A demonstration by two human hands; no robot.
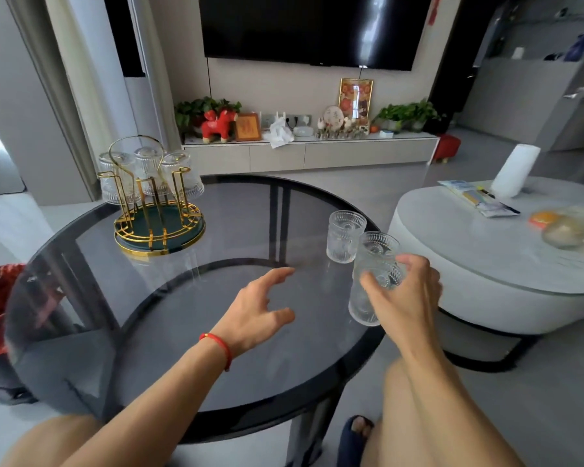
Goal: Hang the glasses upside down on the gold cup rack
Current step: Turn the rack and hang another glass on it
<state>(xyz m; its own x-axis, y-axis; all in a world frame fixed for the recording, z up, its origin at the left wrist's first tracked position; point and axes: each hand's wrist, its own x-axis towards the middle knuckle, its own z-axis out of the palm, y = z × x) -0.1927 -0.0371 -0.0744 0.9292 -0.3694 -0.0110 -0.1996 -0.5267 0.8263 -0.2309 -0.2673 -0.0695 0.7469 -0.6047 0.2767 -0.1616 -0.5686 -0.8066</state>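
**Desk:** What am I looking at on the left of the table?

**Operator:** I am seeing the gold wire cup rack [155, 210] standing on its dark green round tray at the far left of the round smoked-glass table [115, 332]. Three clear ribbed glasses [149, 170] are hanging on it upside down, mouths toward the tray.

**Desk:** And the hands?

**Operator:** Moving right, the left hand [253, 311], a red string bracelet [221, 347] on its wrist, is hovering over the middle of the table. Its fingers are spreading wide and curling slightly, gripping nothing. I am not seeing it touching the glass top.

**Desk:** Are any glasses still off the rack?

**Operator:** Two. A clear embossed tumbler [344, 235] is standing upright on the table's right side, mouth up, untouched. Just beside it, nearer to me, the right hand [407, 294] is wrapping thumb and fingers around a second clear embossed glass [373, 261], mouth up and leaning a little at the table's right edge. I cannot tell whether its base is resting on the table or lifting clear.

**Desk:** Anything further right?

**Operator:** A white oval coffee table [486, 264] is sitting beside the round one, carrying a white cylinder [514, 170] and some blurred items I cannot make out.
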